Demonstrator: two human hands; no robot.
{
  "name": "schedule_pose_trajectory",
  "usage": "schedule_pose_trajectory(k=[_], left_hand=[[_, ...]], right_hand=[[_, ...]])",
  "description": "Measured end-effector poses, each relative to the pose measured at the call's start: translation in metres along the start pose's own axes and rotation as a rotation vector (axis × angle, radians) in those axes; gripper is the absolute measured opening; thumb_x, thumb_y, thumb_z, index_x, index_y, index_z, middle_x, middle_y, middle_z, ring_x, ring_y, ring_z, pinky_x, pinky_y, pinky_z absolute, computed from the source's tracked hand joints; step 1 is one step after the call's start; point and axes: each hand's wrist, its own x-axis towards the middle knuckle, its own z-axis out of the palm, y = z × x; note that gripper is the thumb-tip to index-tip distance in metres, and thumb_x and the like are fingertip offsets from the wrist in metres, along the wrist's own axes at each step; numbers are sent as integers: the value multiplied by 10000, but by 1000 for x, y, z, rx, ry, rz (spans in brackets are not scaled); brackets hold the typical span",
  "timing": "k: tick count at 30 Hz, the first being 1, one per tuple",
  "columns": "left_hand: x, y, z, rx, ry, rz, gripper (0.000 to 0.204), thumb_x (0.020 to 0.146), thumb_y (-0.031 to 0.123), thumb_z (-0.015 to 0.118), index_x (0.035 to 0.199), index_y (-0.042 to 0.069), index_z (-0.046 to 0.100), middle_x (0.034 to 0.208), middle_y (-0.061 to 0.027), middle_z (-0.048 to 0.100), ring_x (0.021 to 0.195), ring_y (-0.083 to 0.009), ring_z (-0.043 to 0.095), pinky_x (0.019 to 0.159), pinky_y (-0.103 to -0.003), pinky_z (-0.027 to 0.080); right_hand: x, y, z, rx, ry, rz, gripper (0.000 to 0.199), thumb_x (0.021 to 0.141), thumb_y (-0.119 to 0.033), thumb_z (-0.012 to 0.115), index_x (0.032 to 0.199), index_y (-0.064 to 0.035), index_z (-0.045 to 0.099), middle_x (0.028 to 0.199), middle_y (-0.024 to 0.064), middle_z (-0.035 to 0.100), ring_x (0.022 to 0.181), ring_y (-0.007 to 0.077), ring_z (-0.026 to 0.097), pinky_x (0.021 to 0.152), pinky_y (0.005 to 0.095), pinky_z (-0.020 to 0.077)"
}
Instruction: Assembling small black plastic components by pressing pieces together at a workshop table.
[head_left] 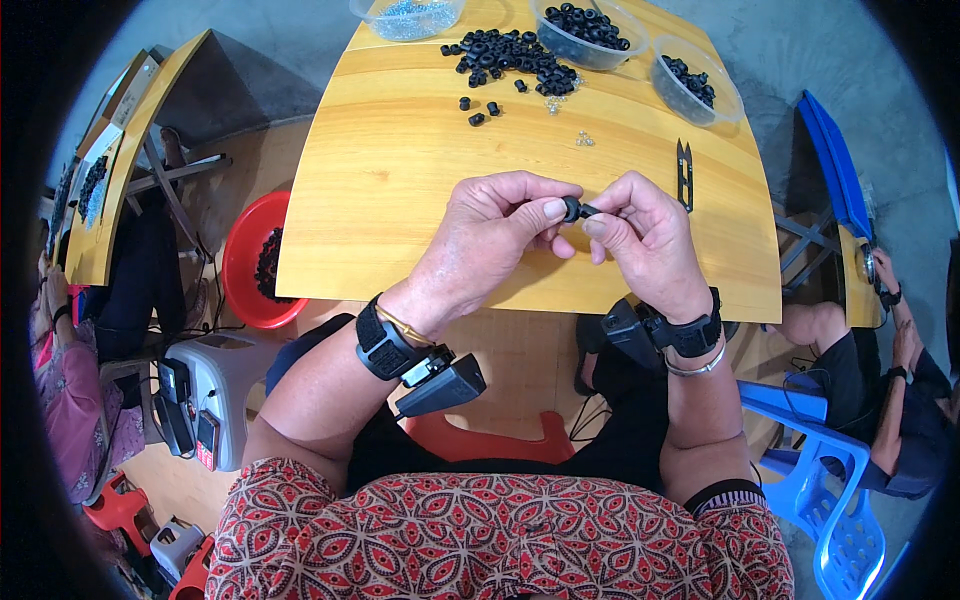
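Observation:
Over the near part of the wooden table (380, 230), both my hands are raised close together. My left hand (490, 225) pinches a small round black part (571, 208) between thumb and fingers. Against it, my right hand (648, 240) pinches a thin black piece (590, 211); whether the two pieces are joined I cannot tell. Beyond my hands lies a loose pile of small black parts (512, 55), with a few single black pieces (477, 119) nearer me. Tiny clear pieces (585, 139) sit in a little cluster. Black thread snips (685, 175) lie right of my right hand.
Clear plastic tubs stand along the far edge: one with bluish clear beads (408, 20), two with black parts (588, 25) (690, 82). A red basin (240, 262) is on the floor at left. Other people sit at tables on both sides; a blue chair (825, 470) is at right.

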Motion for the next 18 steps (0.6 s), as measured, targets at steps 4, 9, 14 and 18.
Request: schedule_pose_trajectory(k=[4, 9, 14, 18], left_hand=[[0, -1, 0, -23, 1, -4, 183, 824, 29, 509, 991, -15, 570, 814, -83, 589, 674, -129, 572, 633, -227, 491], [0, 0, -1, 92, -17, 61, 182, 815, 35, 528, 987, -7, 575, 817, -75, 594, 677, -119, 578, 632, -217, 488], [0, 1, 1, 160, 16, 85, 154, 811, 32, 531, 945, -14, 593, 767, -69, 600, 626, -97, 570, 586, -195, 469], [0, 1, 0, 167, 19, 95, 147, 806, 31, 534, 928, -19, 600, 736, -69, 603, 596, -88, 565, 559, -187, 461]], right_hand=[[0, 3, -2, 81, -16, 43, 94, 801, -45, 552, 770, -8, 472, 636, 16, 516, 507, 52, 487, 449, 178, 396], [1, 1, -2, 234, -59, 139, 96, 812, -58, 545, 773, -7, 474, 645, 21, 514, 507, 54, 485, 453, 176, 394], [0, 0, -1, 245, -72, 160, 85, 807, -47, 547, 770, -9, 481, 643, 14, 510, 510, 50, 482, 457, 171, 394], [-1, -1, -1, 153, -92, 95, 75, 796, -26, 551, 759, -21, 486, 638, 1, 507, 510, 44, 477, 459, 169, 394]])
